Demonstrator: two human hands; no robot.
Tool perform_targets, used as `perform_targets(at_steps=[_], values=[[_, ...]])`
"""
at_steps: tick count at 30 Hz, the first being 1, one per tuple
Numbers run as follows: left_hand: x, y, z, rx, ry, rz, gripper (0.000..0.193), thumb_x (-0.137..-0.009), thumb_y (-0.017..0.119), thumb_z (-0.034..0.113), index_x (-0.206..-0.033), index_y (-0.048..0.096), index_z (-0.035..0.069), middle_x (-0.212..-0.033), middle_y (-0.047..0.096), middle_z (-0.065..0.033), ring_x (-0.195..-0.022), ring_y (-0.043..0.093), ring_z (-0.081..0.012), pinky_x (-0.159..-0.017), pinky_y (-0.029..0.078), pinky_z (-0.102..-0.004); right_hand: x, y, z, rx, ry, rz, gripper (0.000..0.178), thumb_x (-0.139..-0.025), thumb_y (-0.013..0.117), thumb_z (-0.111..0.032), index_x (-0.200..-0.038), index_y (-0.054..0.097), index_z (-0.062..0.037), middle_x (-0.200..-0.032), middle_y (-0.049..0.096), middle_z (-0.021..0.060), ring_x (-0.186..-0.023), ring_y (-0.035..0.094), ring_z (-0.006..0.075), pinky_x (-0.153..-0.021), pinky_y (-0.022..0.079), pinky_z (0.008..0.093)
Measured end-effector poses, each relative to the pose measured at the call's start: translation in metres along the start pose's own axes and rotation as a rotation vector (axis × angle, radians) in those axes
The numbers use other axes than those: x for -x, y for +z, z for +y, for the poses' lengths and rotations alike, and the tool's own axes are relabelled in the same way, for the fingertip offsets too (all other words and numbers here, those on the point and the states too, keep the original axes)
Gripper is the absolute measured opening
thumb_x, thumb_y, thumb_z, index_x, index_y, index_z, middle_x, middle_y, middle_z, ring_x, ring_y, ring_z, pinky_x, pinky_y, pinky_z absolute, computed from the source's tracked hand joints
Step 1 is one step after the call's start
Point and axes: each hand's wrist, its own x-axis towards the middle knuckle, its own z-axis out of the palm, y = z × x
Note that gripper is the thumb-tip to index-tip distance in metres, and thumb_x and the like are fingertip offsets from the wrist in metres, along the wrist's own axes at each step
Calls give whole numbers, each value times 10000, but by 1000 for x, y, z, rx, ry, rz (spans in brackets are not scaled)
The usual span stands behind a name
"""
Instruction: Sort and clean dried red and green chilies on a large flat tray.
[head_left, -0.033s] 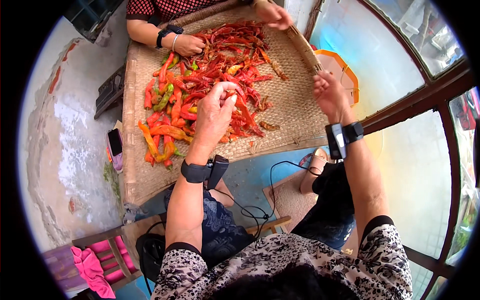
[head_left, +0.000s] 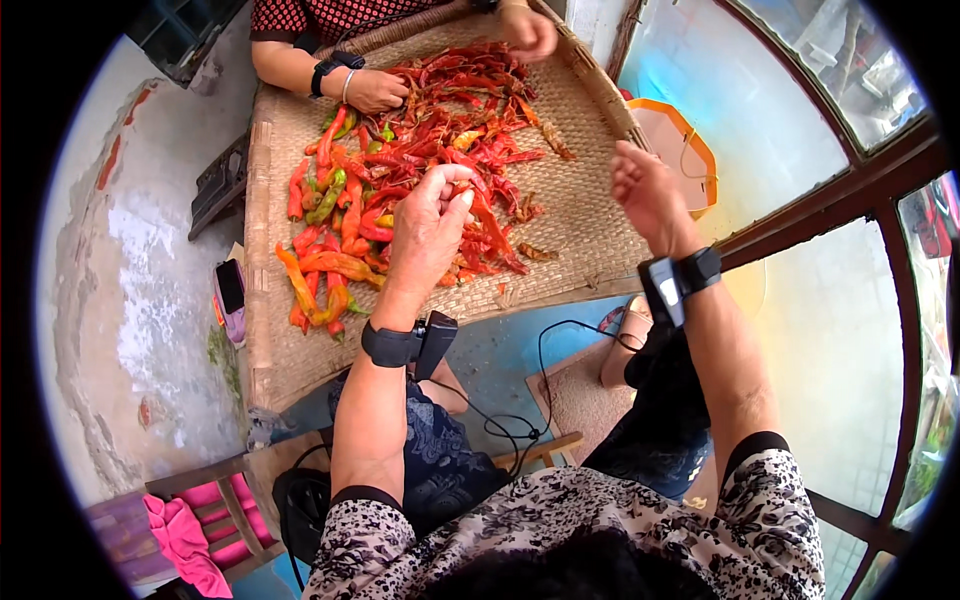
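My left hand (head_left: 430, 230) is closed in a pinch on a long red chili pepper (head_left: 488, 225), which hangs down to the right over the pile. Beneath it, a heap of chili peppers (head_left: 440, 115) covers much of a woven tray (head_left: 580, 235); many are red and wrinkled, others orange, yellow or green. My right hand (head_left: 650, 195) is above the tray's right edge, fingers loosely bent and apart, with nothing visible in them. Across the tray, another person's hand (head_left: 376, 90) rests on the peppers, and that person's other hand (head_left: 530, 35), blurred, is at the far right corner.
An orange-rimmed container (head_left: 690, 150) stands right of the tray, beside a framed window (head_left: 800, 330). A phone (head_left: 230, 286) lies near the left wall. Below the tray, a black cable (head_left: 520, 430) runs over my legs. Pink cloth (head_left: 185, 540) lies at lower left.
My right hand has shifted slightly left, inward over the tray's right edge. The other person's far-right hand has moved a little left. My left hand keeps its pinch on the chili pepper.
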Motion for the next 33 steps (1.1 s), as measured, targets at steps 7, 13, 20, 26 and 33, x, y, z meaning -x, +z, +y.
perform_targets(at_steps=[7,13,20,26,33], values=[[0,14,2,138,-87,-77,239,-905,544,92,-1136,530,33,-864,599,-34,-709,611,-93,-589,488,-212,42,62,45,1130,-262,-591,231,-856,636,-221,-826,658,6,-620,598,57,-590,557,116,-516,442,305],[-6,26,7,0,42,-4,369,-929,528,133,-1277,456,35,-882,621,-62,-729,599,-97,-630,497,-225,29,41,-6,607,-156,-240,195,-891,588,-209,-775,621,-55,-681,616,11,-574,485,66,-483,404,215],[-9,59,-21,-697,323,-153,293,-764,595,3,-1053,559,32,-924,559,-177,-827,588,-350,-749,491,-413,4,-10,-46,-465,-167,255,128,-913,537,-163,-857,538,-48,-707,560,32,-599,506,109,-511,417,224],[-19,63,-42,-756,310,-167,195,-754,564,-13,-945,591,12,-863,549,-178,-826,586,-354,-716,488,-423,11,8,-36,-158,-78,-13,139,-900,567,-177,-869,551,-43,-703,574,28,-589,515,106,-522,435,229],[-10,46,-9,-105,-28,-135,159,-811,611,42,-963,601,-4,-836,627,-72,-730,619,-138,-656,503,-281,21,37,-10,1016,-445,-292,195,-884,603,-191,-957,624,-11,-687,553,-8,-608,515,68,-526,457,226]])
